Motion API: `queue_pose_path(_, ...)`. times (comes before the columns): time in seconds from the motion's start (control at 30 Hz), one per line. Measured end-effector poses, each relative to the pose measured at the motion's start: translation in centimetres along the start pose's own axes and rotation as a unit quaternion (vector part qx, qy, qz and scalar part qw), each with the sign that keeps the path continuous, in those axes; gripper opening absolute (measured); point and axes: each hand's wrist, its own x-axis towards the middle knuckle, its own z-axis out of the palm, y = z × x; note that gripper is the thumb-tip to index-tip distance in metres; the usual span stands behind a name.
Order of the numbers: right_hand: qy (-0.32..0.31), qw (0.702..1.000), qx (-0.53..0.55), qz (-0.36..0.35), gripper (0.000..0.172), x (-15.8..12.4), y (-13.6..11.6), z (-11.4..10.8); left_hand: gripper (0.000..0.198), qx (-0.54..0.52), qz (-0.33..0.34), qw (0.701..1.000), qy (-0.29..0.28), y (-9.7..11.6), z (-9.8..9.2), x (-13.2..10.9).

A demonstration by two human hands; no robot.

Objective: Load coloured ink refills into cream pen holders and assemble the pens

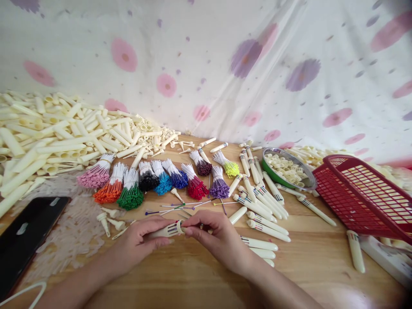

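My left hand [137, 240] is wrapped round a cream multicolour pen [168, 231] with coloured sliders in its slotted end, which points right. At that end my right hand [217, 236] is closed in a pinch, its fingertips touching the rim. Whatever they may hold is hidden. Just beyond my hands, several loose refills [175, 207] with coloured tips lie crossed on the table. Bundles of refills stand behind them, among them green [130, 191], red [194, 183] and purple [219, 183]. Small cream cone-shaped pieces [103, 223] lie left of my left hand.
Cream pen tubes [58, 133] are heaped at the left. Several pens [268, 227] with sliders lie to the right. A metal-rimmed green bowl [266, 168] holds small cream parts. Beside it a red plastic basket [363, 193] leans tilted. A black phone [30, 236] rests at the left edge.
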Motion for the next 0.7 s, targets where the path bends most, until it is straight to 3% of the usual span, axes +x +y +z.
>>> queue_pose_path(0.23, -0.052, 0.985, 0.138, 0.087, 0.024, 0.0, -0.2, -0.3, 0.030, 0.016, -0.001, 1.000, 0.026, -0.6, 0.0, -0.1)
queue_pose_path(0.5, -0.069, 0.955, 0.228, 0.178, 0.033, 0.4, -0.1, -0.7, 0.030, 0.029, 0.020, 0.998, 0.049, -1.0, 0.1, -0.5)
queue_pose_path(0.7, -0.059, 0.958, 0.212, 0.184, 0.035, 0.3, 0.2, -0.1, 0.031, 0.049, 0.041, 0.997, 0.053, -1.0, 0.1, -0.5)
